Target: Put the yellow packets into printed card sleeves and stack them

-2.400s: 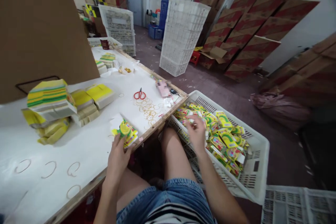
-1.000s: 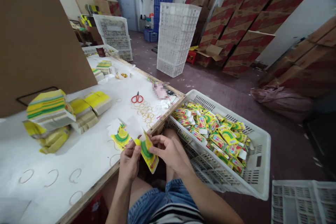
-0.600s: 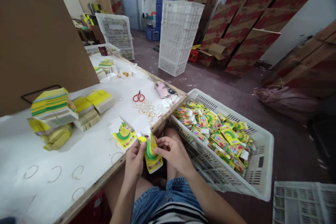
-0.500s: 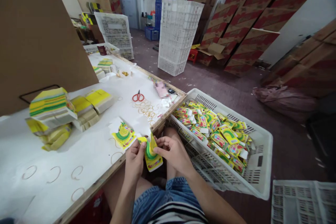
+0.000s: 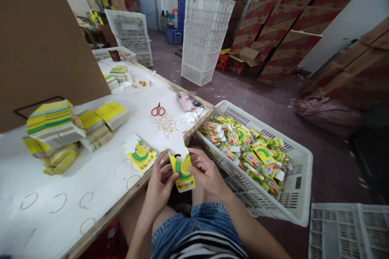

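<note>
Between my hands, above my lap, I hold a small yellow and green printed carton (image 5: 184, 173) with a white flap at its top. My left hand (image 5: 162, 180) grips its left side, thumb on the front. My right hand (image 5: 208, 170) pinches its right edge. A matching flat carton (image 5: 142, 155) lies on the white table (image 5: 100, 186) near its edge, left of my hands. To my right, a white plastic crate (image 5: 300, 192) holds a heap of cartons (image 5: 252, 151) of the same print.
Red-handled scissors (image 5: 158, 110) and loose rubber bands (image 5: 167, 124) lie on the table. Bundles of flat yellow cartons (image 5: 56, 121) are stacked at left beside a large brown board (image 5: 45, 40). Stacked white crates (image 5: 206, 40) and cardboard boxes (image 5: 282, 36) stand behind.
My right hand has come from the crate to my lap, and my left hand has left the carton on the table. Both now hold another carton, recently turned with its printed front facing me.
</note>
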Motion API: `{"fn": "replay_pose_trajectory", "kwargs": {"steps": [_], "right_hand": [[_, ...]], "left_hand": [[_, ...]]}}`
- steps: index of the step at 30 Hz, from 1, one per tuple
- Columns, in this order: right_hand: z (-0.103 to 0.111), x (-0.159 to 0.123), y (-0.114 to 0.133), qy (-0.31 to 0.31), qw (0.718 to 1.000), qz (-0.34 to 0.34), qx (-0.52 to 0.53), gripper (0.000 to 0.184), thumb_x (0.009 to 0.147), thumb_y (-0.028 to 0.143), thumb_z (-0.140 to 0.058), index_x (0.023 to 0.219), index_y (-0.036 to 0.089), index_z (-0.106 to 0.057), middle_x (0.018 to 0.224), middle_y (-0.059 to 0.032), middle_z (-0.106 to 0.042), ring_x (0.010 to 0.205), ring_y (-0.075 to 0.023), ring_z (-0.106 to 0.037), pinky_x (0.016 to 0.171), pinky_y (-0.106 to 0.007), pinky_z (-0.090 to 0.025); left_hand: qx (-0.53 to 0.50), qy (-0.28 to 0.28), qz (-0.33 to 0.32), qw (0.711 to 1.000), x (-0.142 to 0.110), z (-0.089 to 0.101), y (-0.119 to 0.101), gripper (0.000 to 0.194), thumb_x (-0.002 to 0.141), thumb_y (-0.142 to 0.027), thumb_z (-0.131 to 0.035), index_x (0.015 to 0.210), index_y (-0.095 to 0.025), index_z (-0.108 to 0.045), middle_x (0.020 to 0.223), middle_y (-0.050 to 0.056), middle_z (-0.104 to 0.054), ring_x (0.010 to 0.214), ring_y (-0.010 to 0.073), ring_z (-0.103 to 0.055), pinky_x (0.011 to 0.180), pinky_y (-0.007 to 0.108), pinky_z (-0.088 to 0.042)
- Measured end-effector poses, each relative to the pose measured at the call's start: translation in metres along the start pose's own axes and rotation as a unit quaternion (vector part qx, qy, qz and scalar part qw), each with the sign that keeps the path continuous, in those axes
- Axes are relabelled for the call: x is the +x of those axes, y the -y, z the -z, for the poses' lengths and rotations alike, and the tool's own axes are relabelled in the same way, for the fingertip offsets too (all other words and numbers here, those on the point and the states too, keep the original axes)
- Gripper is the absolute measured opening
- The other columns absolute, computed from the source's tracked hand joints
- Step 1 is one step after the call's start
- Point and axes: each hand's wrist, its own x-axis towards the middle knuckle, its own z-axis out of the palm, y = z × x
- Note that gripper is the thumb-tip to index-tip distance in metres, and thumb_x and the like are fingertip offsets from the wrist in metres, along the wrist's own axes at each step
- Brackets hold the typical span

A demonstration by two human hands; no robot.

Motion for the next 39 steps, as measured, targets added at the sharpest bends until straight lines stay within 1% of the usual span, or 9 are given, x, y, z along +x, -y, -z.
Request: {"fn": "replay_pose_trajectory", "kwargs": {"steps": [4,8,12,15,18,21,28,35,39], "right_hand": [[0.009,-0.004,0.007,0.052,0.999,0.001,0.011,0.044,0.088,0.034,-0.062,0.129,0.025,-0.05,0.09,-0.0016,-0.062,0.071,-0.0134,-0.061,0.061,-0.023,-0.048],[0.014,-0.004,0.016,0.07,0.997,0.003,-0.017,0.025,0.09,0.041,-0.058,0.1,0.019,-0.061,0.076,-0.0002,-0.059,0.065,-0.0126,-0.056,0.057,-0.022,-0.043],[0.015,-0.002,0.022,0.04,0.994,0.046,-0.093,0.034,0.093,0.044,-0.051,0.074,0.018,-0.061,0.069,-0.001,-0.057,0.062,-0.0132,-0.053,0.057,-0.024,-0.042],[0.014,-0.001,0.018,0.001,0.995,0.049,-0.086,0.026,0.092,0.044,-0.054,0.09,0.02,-0.063,0.079,-0.004,-0.064,0.072,-0.0167,-0.06,0.066,-0.027,-0.047],[0.016,0.001,0.013,-0.033,0.998,0.024,-0.048,0.035,0.091,0.046,-0.055,0.117,0.023,-0.058,0.095,-0.0064,-0.068,0.084,-0.019,-0.064,0.074,-0.03,-0.051],[0.023,0.001,0.013,-0.026,0.995,0.049,-0.08,0.039,0.093,0.052,-0.048,0.102,0.021,-0.07,0.104,-0.0103,-0.066,0.098,-0.0228,-0.061,0.084,-0.035,-0.048],[0.024,0.004,0.017,0.043,0.983,-0.078,-0.158,0.033,0.079,0.028,-0.068,0.11,0.021,-0.061,0.063,0.0055,-0.057,0.052,-0.0109,-0.046,0.05,-0.022,-0.034],[0.015,0.004,0.014,0.018,0.976,-0.055,-0.209,0.032,0.077,0.021,-0.066,0.107,0.021,-0.058,0.048,0.011,-0.046,0.047,-0.0115,-0.044,0.051,-0.022,-0.033],[0.018,0.002,0.01,0.001,0.985,-0.027,-0.172,0.028,0.085,0.034,-0.063,0.109,0.021,-0.065,0.064,0.0023,-0.062,0.056,-0.0137,-0.053,0.055,-0.024,-0.04]], "left_hand": [[-0.006,0.09,0.014,0.996,-0.004,0.004,-0.008,0.055,0.084,-0.027,-0.065,0.132,-0.023,-0.039,0.112,0.011,-0.069,0.106,0.0253,-0.065,0.081,0.032,-0.055],[-0.051,0.144,0.039,0.987,-0.009,0.002,-0.007,0.038,0.083,-0.023,-0.067,0.115,-0.023,-0.047,0.103,0.007,-0.071,0.094,0.0224,-0.07,0.076,0.029,-0.055],[-0.079,0.145,0.063,0.984,-0.011,-0.002,-0.003,0.056,0.08,-0.021,-0.071,0.124,-0.027,-0.038,0.099,0.004,-0.072,0.085,0.0202,-0.071,0.072,0.027,-0.055],[-0.08,0.137,0.072,0.985,-0.01,-0.005,0.0,0.079,0.08,-0.022,-0.071,0.139,-0.032,-0.02,0.107,0.006,-0.07,0.089,0.0212,-0.071,0.073,0.03,-0.055],[-0.054,0.123,0.072,0.988,-0.007,-0.005,0.003,0.06,0.081,-0.027,-0.069,0.131,-0.025,-0.036,0.112,0.01,-0.068,0.092,0.0235,-0.07,0.074,0.031,-0.056],[0.005,0.084,0.054,0.995,-0.004,-0.005,0.007,0.044,0.082,-0.029,-0.067,0.121,-0.021,-0.047,0.114,0.011,-0.067,0.09,0.0233,-0.07,0.072,0.03,-0.056],[0.056,0.065,0.038,0.996,-0.003,-0.01,0.012,0.044,0.084,-0.025,-0.06,0.126,-0.021,-0.048,0.12,0.011,-0.066,0.101,0.0238,-0.068,0.087,0.036,-0.054],[-0.048,0.07,0.061,0.995,0.0,-0.009,0.009,0.051,0.078,-0.024,-0.07,0.122,-0.021,-0.044,0.104,0.01,-0.072,0.088,0.0235,-0.071,0.074,0.034,-0.058],[-0.058,0.061,0.064,0.994,0.001,-0.009,0.006,0.051,0.074,-0.024,-0.074,0.118,-0.021,-0.047,0.098,0.008,-0.073,0.083,0.0226,-0.072,0.068,0.031,-0.058]]}}
